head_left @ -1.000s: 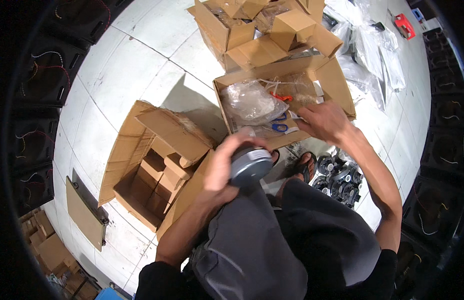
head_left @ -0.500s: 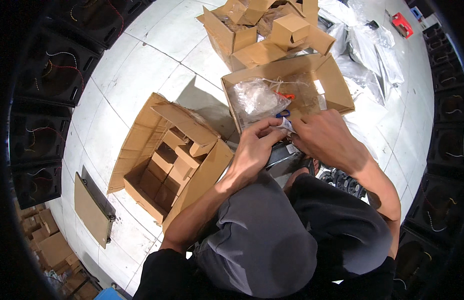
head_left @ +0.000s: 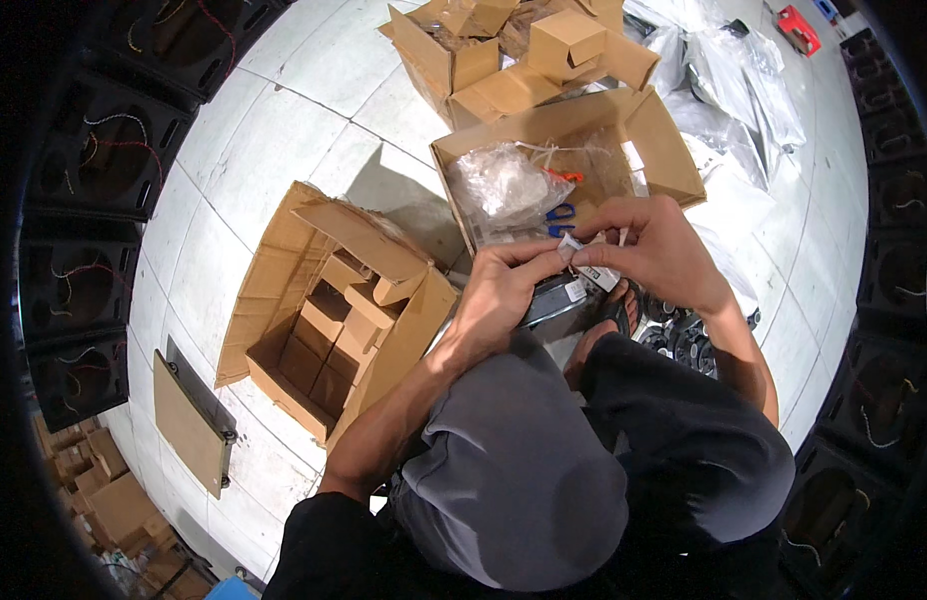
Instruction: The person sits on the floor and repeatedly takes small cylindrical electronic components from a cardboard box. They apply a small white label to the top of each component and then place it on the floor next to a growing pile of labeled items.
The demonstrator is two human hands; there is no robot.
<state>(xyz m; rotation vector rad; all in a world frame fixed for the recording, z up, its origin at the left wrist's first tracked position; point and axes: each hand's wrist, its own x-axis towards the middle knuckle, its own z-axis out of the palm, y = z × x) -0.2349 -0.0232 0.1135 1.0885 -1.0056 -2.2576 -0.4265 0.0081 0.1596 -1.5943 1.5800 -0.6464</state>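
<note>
My left hand (head_left: 499, 300) and my right hand (head_left: 669, 265) meet above my lap, fingertips pinching small white printed labels (head_left: 594, 275). Just below them is a dark grey object (head_left: 549, 305) with a white label on it, partly covered by my left hand. Beyond my fingers an open shallow carton (head_left: 674, 155) holds a clear plastic bag (head_left: 499, 185), scissors with blue handles (head_left: 559, 215) and a small orange item (head_left: 564, 175).
Left: an open box (head_left: 259, 280), a wheeled board (head_left: 189, 420), black cabinets with wires (head_left: 74, 280). Top: torn cartons (head_left: 574, 40), white plastic-wrapped items (head_left: 729, 85), a red item (head_left: 799, 30). Right: more cabinets (head_left: 874, 390), black round parts (head_left: 684, 345) beside my foot (head_left: 609, 320).
My left hand has gone from gripping a round grey object to pinching a label. My right hand came out of the carton to my left hand, then turned and rose slightly with the labels.
</note>
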